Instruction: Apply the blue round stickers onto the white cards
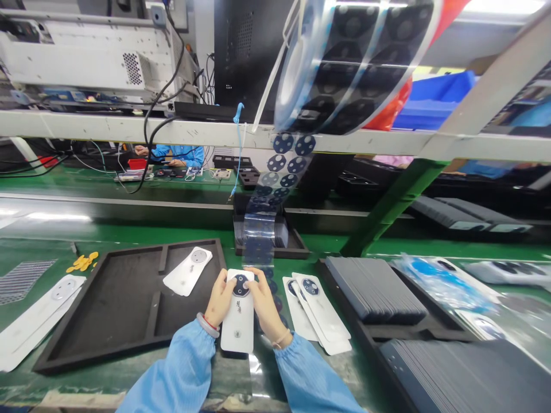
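White flat rectangular panel [237, 332] is between my left grip [218, 301] and right grip [263, 304], both narrowed on its sides, thumbs at its round black disc [240, 292]. I'd judge even thumb pressure best here, worked from the disc's middle outward, with the fingers bracing the edges against tilt. Just right of the grips, overlapping white panels [325, 310] lie on the green desk [150, 232]; left, a shallow black tray [124, 298] bears another. Beyond the grips, a clear disc-bearing strip [282, 163] hangs below a large roll [344, 69].
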Motion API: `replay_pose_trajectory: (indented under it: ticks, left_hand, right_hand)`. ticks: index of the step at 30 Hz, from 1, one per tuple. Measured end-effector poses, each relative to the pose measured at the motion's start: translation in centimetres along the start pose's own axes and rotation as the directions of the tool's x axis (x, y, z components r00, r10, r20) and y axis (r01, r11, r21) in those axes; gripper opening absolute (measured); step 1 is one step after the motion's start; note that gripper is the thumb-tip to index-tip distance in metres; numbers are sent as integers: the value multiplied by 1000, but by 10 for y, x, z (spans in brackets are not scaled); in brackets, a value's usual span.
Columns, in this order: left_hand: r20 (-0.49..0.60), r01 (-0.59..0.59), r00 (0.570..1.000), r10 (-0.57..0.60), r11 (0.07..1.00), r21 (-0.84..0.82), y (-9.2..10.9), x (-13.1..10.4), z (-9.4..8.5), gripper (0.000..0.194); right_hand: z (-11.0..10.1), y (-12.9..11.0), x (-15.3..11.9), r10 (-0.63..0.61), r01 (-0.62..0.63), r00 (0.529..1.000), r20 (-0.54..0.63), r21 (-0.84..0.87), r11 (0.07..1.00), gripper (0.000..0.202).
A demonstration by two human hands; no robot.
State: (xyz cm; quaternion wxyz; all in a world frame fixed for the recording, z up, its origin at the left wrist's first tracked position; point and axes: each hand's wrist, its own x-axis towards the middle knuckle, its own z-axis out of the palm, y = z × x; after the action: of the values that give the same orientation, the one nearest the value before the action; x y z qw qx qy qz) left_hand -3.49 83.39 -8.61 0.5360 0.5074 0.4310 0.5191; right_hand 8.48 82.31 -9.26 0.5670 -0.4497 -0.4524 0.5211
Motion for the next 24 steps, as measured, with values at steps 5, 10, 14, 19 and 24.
replay_pose_trajectory:
  ticks: [5, 10, 14, 19, 24]
  left_hand:
    - [-108, -20, 994, 19, 1000, -11, -4, 5, -5, 10]
    - [-31, 43, 999, -44, 998, -35, -15, 6, -6, 9]
    - [117, -58, 993, 35, 979, 195, -11, 10, -14, 19]
    - [-160, -82, 926, 342, 596, 799, 2, 23, -52, 47]
    - [-322, 254, 889, 326, 235, 938, -3, 31, -78, 84]
  right_hand:
    - [0, 14, -25, -195, 201, 979, 64, -479, 854, 89]
    - [-2, 21, -46, -118, 158, 987, 105, -704, 693, 106]
    - [-33, 21, -44, -256, 256, 959, 119, -751, 609, 97]
    - [-125, 22, -35, -404, 221, 914, 19, -860, 459, 81]
    - [-180, 27, -55, -386, 223, 918, 97, -928, 297, 77]
